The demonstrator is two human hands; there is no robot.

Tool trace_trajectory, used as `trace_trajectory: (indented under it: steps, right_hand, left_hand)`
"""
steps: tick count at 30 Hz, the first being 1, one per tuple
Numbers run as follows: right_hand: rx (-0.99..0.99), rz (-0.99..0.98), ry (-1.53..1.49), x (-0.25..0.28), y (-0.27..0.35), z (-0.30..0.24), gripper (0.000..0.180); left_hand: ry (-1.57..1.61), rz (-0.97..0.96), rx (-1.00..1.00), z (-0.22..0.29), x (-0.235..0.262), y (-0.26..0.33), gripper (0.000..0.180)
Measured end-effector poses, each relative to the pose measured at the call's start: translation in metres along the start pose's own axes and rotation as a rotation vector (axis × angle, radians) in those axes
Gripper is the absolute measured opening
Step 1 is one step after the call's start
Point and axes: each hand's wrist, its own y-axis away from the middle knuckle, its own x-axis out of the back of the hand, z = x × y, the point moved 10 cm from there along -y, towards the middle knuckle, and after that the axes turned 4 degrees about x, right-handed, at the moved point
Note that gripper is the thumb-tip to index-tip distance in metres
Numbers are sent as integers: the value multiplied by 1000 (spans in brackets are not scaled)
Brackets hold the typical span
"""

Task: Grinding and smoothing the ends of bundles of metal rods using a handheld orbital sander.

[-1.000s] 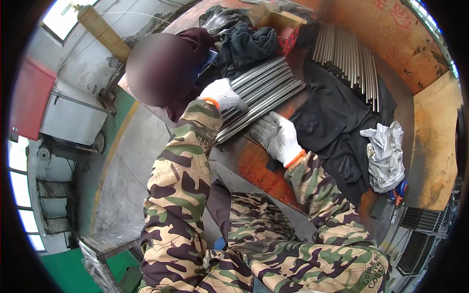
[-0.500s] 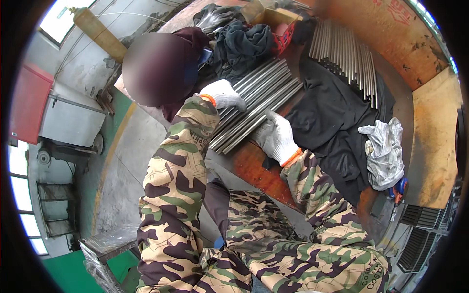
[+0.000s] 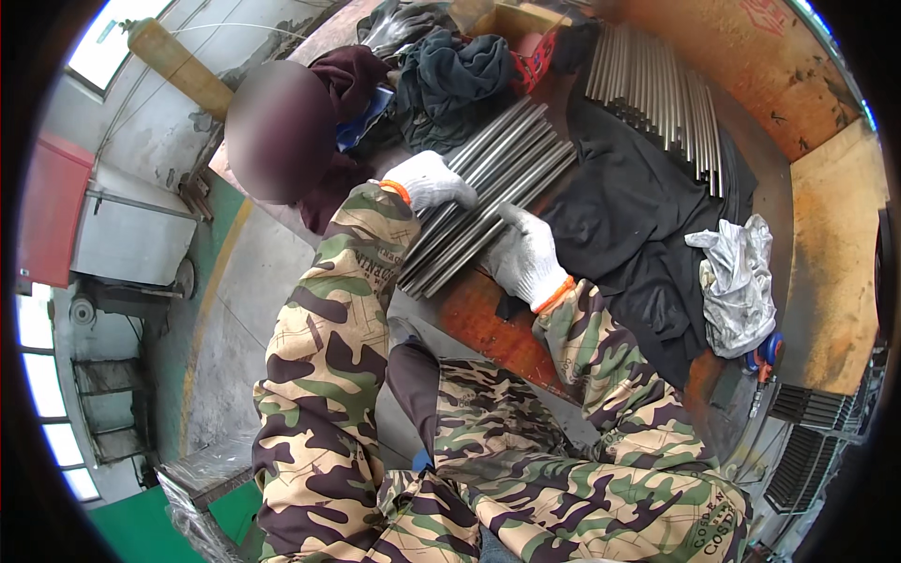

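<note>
A bundle of shiny metal rods (image 3: 511, 164) lies slantwise in front of me, its far ends pointing up and right. My left hand (image 3: 430, 182), in a white knit glove with an orange cuff, curls over the bundle's left side. On the right side my right hand (image 3: 526, 257), gloved the same way, has its thumb on top of the rods and its fingers partly hidden beneath or behind them. Both hands are closed on the bundle. Whether the rods are hollow I cannot tell. Under and beside them spreads a black cloth (image 3: 629, 225) on the reddish-brown table (image 3: 502, 319).
More metal rods (image 3: 652, 98) lie in a row at the far right. A crumpled whitish glove (image 3: 737, 286) and a blue-and-orange tool (image 3: 765, 357) sit near the right edge. Dark clothes (image 3: 455, 80) are piled far ahead. Another person (image 3: 286, 136) is close at my left.
The rods have shifted slightly up and left in view, with both hands still on them. The other person has moved a little left, showing more of a blue item beside them.
</note>
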Motion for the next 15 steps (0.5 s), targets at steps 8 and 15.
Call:
trace_trajectory:
  steps: [8,15]
  right_hand:
    - [-66,-100,-108,-24,19,-6,41]
    - [-12,-22,-38,15,7,-19,38]
  left_hand:
    - [151,11,80,-11,-1,3,61]
    - [-44,-44,-115,17,-22,-16,27]
